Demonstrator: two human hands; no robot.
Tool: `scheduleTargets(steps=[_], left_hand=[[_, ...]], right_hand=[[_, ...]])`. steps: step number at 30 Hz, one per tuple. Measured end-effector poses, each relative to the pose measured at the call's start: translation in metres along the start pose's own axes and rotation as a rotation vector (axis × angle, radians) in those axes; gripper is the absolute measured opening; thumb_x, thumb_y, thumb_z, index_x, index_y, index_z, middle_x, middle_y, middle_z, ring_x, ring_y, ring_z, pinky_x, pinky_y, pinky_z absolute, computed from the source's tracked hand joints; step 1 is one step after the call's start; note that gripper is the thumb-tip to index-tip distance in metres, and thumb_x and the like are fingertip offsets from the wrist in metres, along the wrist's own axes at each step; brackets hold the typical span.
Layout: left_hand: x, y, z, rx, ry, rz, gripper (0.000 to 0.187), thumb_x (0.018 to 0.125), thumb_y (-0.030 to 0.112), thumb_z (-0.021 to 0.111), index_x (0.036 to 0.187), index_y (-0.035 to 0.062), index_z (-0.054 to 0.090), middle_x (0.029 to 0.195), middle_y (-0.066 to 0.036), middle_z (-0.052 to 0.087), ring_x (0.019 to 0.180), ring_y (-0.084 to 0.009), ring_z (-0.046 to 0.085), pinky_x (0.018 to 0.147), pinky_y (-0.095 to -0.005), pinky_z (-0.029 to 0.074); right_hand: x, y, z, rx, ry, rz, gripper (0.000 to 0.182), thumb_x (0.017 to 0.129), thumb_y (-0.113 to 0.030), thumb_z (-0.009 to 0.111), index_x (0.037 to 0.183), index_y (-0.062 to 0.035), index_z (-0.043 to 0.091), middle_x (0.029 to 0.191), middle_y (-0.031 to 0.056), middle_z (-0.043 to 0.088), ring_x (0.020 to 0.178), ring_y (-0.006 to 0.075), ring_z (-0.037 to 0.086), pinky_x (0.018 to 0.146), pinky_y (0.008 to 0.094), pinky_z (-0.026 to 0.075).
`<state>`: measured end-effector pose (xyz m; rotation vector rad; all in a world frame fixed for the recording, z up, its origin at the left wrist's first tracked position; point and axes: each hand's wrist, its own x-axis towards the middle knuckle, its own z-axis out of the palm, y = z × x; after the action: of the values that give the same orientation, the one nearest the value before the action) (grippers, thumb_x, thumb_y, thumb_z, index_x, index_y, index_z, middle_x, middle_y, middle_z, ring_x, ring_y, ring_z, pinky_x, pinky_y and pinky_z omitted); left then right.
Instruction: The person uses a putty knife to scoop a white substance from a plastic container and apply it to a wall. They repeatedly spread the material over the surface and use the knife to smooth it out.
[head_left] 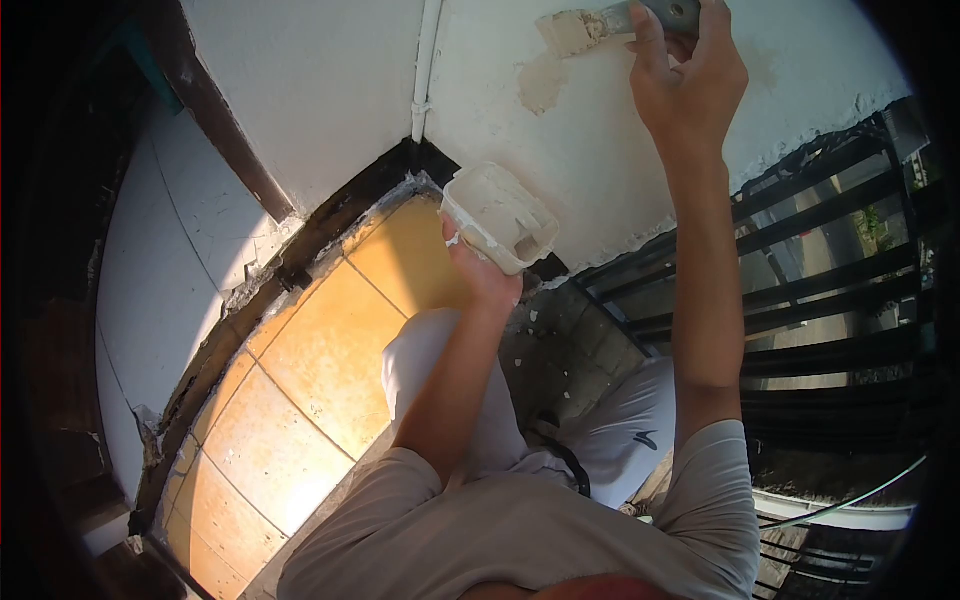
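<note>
In the head view my right hand (692,75) is raised to the white wall, fingers wrapped round the grey handle of a putty knife (580,32). Its wide blade, crusted with filler, points left, close over the wall just above a damp-looking beige patch (542,84). Lower down, my left hand (480,268) grips a white plastic tub (500,218) from below and its left side. Pale putty coats the inside of the tub, and white smears mark my fingers. The tub is tilted, its opening facing up towards me.
A white pipe (424,70) runs down the wall corner. Black metal railings (810,250) stand at the right, with a drop beyond. Below lie orange floor tiles (330,345), partly sunlit, edged by a broken, rough sill (235,310). A pale cable (860,495) crosses at lower right.
</note>
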<state>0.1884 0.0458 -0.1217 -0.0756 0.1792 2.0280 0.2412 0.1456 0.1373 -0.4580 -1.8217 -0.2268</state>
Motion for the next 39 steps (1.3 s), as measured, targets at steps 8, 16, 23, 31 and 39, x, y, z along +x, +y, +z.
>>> scheduleTargets(steps=[8, 16, 23, 31, 39], left_hand=[[0.003, -0.003, -0.003, 0.031, 0.028, 0.016, 0.070, 0.098, 0.067, 0.042, 0.149, 0.0180, 0.046, 0.146, -0.007, 0.052, 0.135, -0.0320, 0.050, 0.112, -0.0545, 0.042], [-0.002, 0.000, 0.003, 0.023, 0.037, 0.028, 0.069, 0.099, 0.066, 0.043, 0.149, 0.0180, 0.045, 0.146, -0.008, 0.051, 0.135, -0.0325, 0.050, 0.112, -0.0547, 0.042], [0.004, -0.007, -0.001, 0.020, 0.000, 0.068, 0.068, 0.099, 0.064, 0.043, 0.149, 0.0175, 0.045, 0.147, -0.008, 0.051, 0.135, -0.0325, 0.050, 0.111, -0.0551, 0.043], [-0.005, -0.012, 0.006, 0.084, -0.080, -0.048, 0.072, 0.100, 0.065, 0.039, 0.153, 0.0150, 0.040, 0.149, -0.010, 0.048, 0.137, -0.0324, 0.048, 0.112, -0.0528, 0.043], [-0.004, -0.018, 0.004, 0.085, -0.067, -0.031, 0.072, 0.099, 0.067, 0.041, 0.149, 0.0148, 0.045, 0.146, -0.010, 0.053, 0.134, -0.0337, 0.052, 0.110, -0.0545, 0.044]], right_hand=[[0.005, -0.009, -0.009, 0.025, -0.257, 0.184, 0.033, 0.088, 0.001, 0.067, 0.119, 0.0067, 0.056, 0.085, 0.0162, 0.070, 0.074, 0.0269, 0.072, 0.065, 0.0325, 0.056], [0.019, 0.007, -0.002, 0.039, -0.132, 0.026, 0.029, 0.088, 0.002, 0.067, 0.116, 0.0050, 0.056, 0.085, 0.0151, 0.069, 0.071, 0.0231, 0.071, 0.063, 0.0313, 0.056], [0.009, -0.009, -0.015, 0.244, -0.260, 0.250, 0.031, 0.092, 0.004, 0.068, 0.120, 0.0036, 0.054, 0.083, 0.0106, 0.069, 0.068, 0.0118, 0.068, 0.060, 0.0252, 0.055], [-0.052, -0.006, -0.053, 0.275, -0.057, 0.283, 0.040, 0.093, -0.004, 0.074, 0.129, 0.0003, 0.056, 0.098, 0.0123, 0.070, 0.086, 0.0141, 0.071, 0.072, 0.0275, 0.064], [-0.011, 0.012, -0.025, 0.060, -0.213, 0.114, 0.039, 0.088, 0.000, 0.071, 0.123, 0.0023, 0.053, 0.081, 0.0187, 0.066, 0.070, 0.0297, 0.069, 0.064, 0.0358, 0.055]])
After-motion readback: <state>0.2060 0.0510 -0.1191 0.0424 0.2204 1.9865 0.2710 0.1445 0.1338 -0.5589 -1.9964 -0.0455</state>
